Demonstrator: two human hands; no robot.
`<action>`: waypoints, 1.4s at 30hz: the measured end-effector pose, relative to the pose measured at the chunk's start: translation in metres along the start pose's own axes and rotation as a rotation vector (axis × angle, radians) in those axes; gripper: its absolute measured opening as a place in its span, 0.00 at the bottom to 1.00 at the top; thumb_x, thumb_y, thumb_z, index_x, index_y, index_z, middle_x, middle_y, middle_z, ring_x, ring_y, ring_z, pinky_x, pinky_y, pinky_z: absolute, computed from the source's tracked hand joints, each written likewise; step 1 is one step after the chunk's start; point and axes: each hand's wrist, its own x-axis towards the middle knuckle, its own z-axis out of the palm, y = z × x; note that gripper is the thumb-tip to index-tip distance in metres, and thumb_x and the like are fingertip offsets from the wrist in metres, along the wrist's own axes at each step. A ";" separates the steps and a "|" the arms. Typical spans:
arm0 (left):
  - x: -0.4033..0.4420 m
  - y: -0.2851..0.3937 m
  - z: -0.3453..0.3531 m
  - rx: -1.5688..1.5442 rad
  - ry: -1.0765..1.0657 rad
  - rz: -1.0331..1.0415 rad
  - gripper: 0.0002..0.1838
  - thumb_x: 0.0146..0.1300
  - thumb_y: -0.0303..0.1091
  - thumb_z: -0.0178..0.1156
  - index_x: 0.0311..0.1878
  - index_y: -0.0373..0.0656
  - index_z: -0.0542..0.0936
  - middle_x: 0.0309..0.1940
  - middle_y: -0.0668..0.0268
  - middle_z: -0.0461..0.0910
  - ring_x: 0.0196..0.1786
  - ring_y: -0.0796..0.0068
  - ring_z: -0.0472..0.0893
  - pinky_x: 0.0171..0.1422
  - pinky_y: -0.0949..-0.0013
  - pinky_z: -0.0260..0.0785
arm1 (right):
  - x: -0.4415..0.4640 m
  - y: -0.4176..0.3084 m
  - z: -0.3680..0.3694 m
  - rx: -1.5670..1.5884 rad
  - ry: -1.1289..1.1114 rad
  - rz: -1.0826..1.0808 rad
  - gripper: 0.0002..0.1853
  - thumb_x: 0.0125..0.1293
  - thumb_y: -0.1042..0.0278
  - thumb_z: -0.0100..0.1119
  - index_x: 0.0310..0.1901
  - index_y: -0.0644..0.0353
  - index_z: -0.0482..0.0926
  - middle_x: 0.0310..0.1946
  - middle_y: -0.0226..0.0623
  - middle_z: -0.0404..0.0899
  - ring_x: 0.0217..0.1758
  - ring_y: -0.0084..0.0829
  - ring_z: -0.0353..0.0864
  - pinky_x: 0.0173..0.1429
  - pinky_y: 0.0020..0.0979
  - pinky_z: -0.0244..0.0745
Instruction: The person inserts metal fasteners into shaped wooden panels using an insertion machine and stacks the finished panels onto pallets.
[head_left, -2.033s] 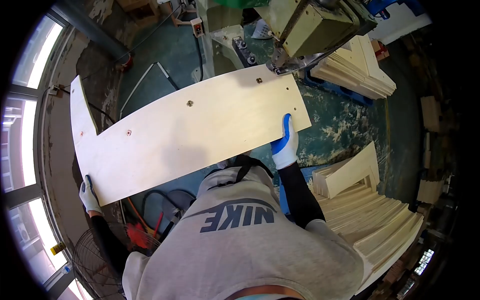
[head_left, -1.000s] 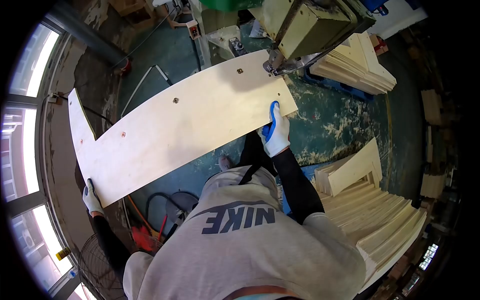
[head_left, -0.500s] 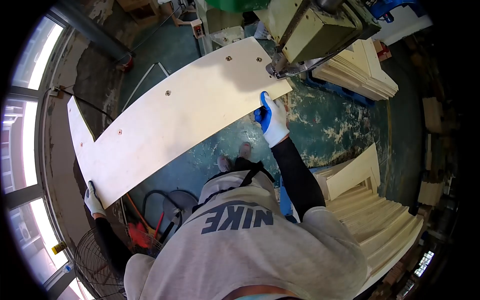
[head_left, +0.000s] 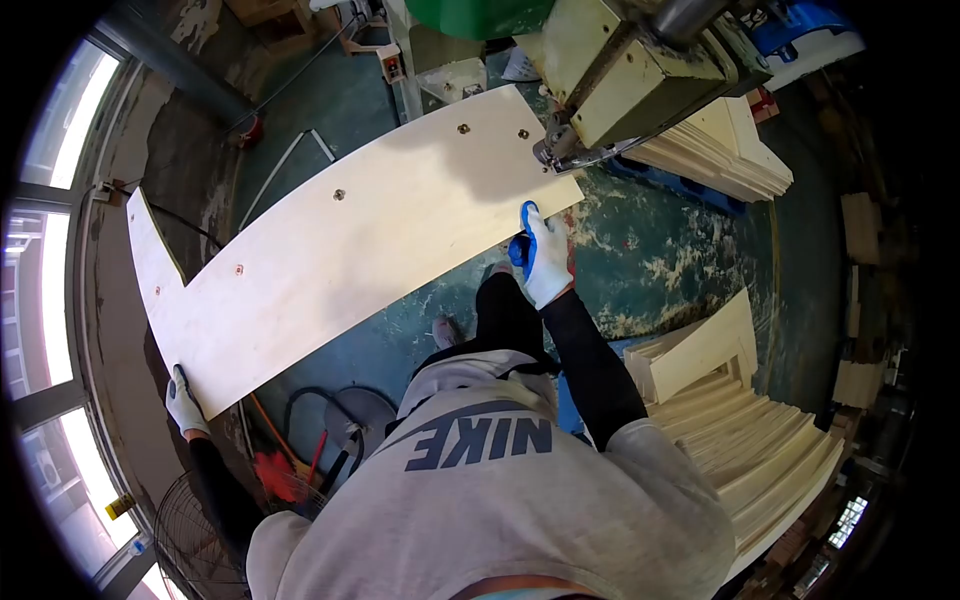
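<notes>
A large pale wooden panel (head_left: pixel 330 260) with a curved upper edge and a notch at its left end spans the view. Several metal inserts are set in it. Gloved, my left hand (head_left: pixel 185 402) grips its lower left corner. On the near edge close to the right end, my right hand (head_left: pixel 541 253), in a white and blue glove, holds the panel with the thumb on top and the fingers curled at the edge. The right end lies beneath the head of a green machine (head_left: pixel 640 85), whose metal tip (head_left: pixel 553 150) is at the panel's surface.
Stacked wooden pieces stand on a blue pallet (head_left: pixel 680 185) behind the machine. Another stack of curved boards (head_left: pixel 750 450) is at my right. A wire fan (head_left: pixel 195 525) stands at lower left, near a hose and a round base (head_left: pixel 362 415). Windows line the left.
Compared with two seconds ago, the panel's right end has shifted left and up beneath the machine head, exposing two inserts near that end. My right hand has moved left with it; both hands keep hold.
</notes>
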 end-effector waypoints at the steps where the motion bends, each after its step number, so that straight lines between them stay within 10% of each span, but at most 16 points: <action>1: 0.003 0.003 -0.002 -0.010 -0.029 -0.017 0.20 0.74 0.48 0.59 0.31 0.44 0.82 0.19 0.83 0.61 0.23 0.89 0.57 0.26 0.76 0.47 | -0.001 0.001 -0.001 0.023 -0.005 0.029 0.11 0.72 0.58 0.59 0.47 0.57 0.78 0.34 0.24 0.74 0.32 0.16 0.74 0.33 0.21 0.71; 20: -0.008 -0.013 -0.072 -0.021 -0.027 -0.024 0.20 0.75 0.47 0.59 0.36 0.38 0.83 0.22 0.81 0.65 0.25 0.89 0.60 0.28 0.77 0.51 | -0.026 -0.014 -0.021 0.128 -0.185 0.128 0.13 0.71 0.54 0.61 0.42 0.56 0.77 0.26 0.28 0.78 0.20 0.22 0.78 0.23 0.21 0.66; 27: -0.023 0.002 -0.158 0.197 -0.206 0.045 0.22 0.76 0.47 0.55 0.36 0.35 0.81 0.26 0.78 0.68 0.30 0.86 0.63 0.34 0.74 0.58 | -0.089 -0.006 -0.132 0.204 -0.670 0.471 0.27 0.65 0.70 0.59 0.66 0.66 0.69 0.49 0.44 0.82 0.47 0.31 0.86 0.41 0.32 0.84; 32: -0.074 -0.006 -0.165 0.232 -0.096 -0.051 0.22 0.76 0.48 0.56 0.42 0.34 0.83 0.27 0.78 0.69 0.30 0.86 0.62 0.33 0.76 0.55 | -0.049 0.009 -0.169 0.003 -0.753 0.200 0.29 0.70 0.66 0.59 0.70 0.66 0.65 0.63 0.47 0.74 0.61 0.41 0.81 0.64 0.47 0.79; 36: -0.174 0.022 -0.223 0.164 -0.005 -0.068 0.21 0.76 0.48 0.56 0.38 0.38 0.81 0.25 0.78 0.67 0.29 0.86 0.62 0.33 0.76 0.55 | -0.055 -0.017 -0.163 0.556 -0.929 0.659 0.31 0.70 0.64 0.62 0.69 0.66 0.65 0.59 0.47 0.78 0.57 0.43 0.83 0.59 0.48 0.81; 42: -0.328 0.098 -0.264 0.197 0.172 -0.082 0.20 0.77 0.47 0.56 0.40 0.37 0.81 0.30 0.74 0.76 0.34 0.83 0.72 0.39 0.74 0.66 | -0.034 -0.030 -0.227 0.257 -0.920 0.715 0.25 0.73 0.70 0.57 0.69 0.66 0.66 0.57 0.46 0.79 0.55 0.46 0.84 0.52 0.47 0.85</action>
